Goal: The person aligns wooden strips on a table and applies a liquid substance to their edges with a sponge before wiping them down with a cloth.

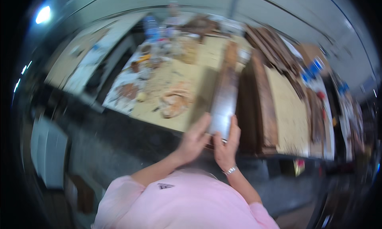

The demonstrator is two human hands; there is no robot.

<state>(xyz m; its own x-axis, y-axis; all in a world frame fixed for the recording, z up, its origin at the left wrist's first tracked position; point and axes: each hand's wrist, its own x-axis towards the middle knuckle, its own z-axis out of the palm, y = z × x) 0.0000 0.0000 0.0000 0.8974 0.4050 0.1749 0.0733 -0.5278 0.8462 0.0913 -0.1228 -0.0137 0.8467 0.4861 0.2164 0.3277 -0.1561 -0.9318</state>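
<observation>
A long dark-brown wooden board (223,98) with a glossy face stretches away from me across the worktable (148,114). At its near end, my left hand (193,139) presses along the left edge, its fingers blurred. My right hand (227,145), with a metal-banded watch at the wrist, grips the same end from the right, thumb apart from the fingers. The board's underside is hidden. Just right of it a second brown board (266,109) stands beside a dark wooden panel. A crumpled, stained orange-white cloth (175,99) lies to the left.
Cups, jars and a blue-tinted plastic bottle (150,28) crowd the table's far left. More brown boards (274,50) lie piled at the far right, near a blue-labelled bottle (313,69). Another table (85,66) stands further left. A pale box-like object (48,151) is at lower left.
</observation>
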